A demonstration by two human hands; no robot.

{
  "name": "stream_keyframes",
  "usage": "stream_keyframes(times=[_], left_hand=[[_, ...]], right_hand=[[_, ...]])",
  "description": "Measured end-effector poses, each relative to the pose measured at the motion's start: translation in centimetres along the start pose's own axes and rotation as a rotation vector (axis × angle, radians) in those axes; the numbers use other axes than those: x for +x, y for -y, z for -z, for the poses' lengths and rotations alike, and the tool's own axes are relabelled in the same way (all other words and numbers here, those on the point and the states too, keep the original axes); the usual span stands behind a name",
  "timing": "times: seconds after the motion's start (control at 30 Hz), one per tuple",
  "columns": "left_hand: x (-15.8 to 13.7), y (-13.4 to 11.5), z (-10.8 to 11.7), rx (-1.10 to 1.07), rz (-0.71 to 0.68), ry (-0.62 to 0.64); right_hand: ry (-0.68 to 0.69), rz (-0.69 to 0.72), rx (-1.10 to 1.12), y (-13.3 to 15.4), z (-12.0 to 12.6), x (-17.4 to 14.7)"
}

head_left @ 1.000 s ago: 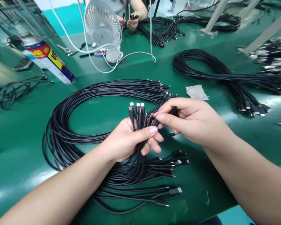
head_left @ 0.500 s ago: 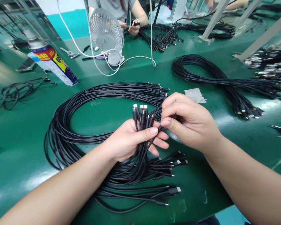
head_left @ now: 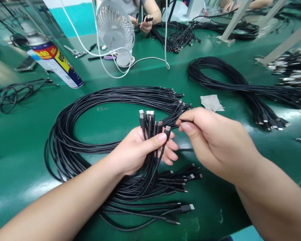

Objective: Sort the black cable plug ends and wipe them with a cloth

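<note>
My left hand is closed around a bunch of black USB cables, thumb across the front. Their plugs, several with bare silver tips, point up above the fingers. One plug leans right beside the thumb tip. To the right, my right hand is pinched, thumb against forefinger, apart from the bunch. A sliver of something small and dark shows between those fingertips, too hidden to name. Under and behind the left hand lies a big coil of black cables on the green table, with loose plug ends toward the front.
A spray can stands at the left, near a small white fan with a looping white cord. Another cable coil and a white scrap lie at the right. Across the table a person's hands hold something dark.
My right hand has pulled away to the right and slightly down from the bunch. The plug by my left thumb now shows its silver tip. My left hand keeps its hold.
</note>
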State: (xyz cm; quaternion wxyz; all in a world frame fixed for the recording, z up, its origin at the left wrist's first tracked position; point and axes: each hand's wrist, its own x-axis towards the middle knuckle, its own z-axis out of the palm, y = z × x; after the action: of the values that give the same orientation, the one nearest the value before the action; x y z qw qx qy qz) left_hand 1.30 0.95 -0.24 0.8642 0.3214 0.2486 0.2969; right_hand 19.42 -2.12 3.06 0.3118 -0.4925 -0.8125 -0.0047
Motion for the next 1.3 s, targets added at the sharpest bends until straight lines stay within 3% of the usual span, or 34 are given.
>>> stream_keyframes(times=[0.3, 1.3], left_hand=[[0.0, 0.1, -0.1, 0.047, -0.021, 0.039], [0.2, 0.2, -0.2, 0.097, -0.049, -0.053]], right_hand=[[0.034, 0.155, -0.213, 1.4, -0.1, -0.6], [0.032, 0.207, -0.365, 1.2, 0.5, -0.7]])
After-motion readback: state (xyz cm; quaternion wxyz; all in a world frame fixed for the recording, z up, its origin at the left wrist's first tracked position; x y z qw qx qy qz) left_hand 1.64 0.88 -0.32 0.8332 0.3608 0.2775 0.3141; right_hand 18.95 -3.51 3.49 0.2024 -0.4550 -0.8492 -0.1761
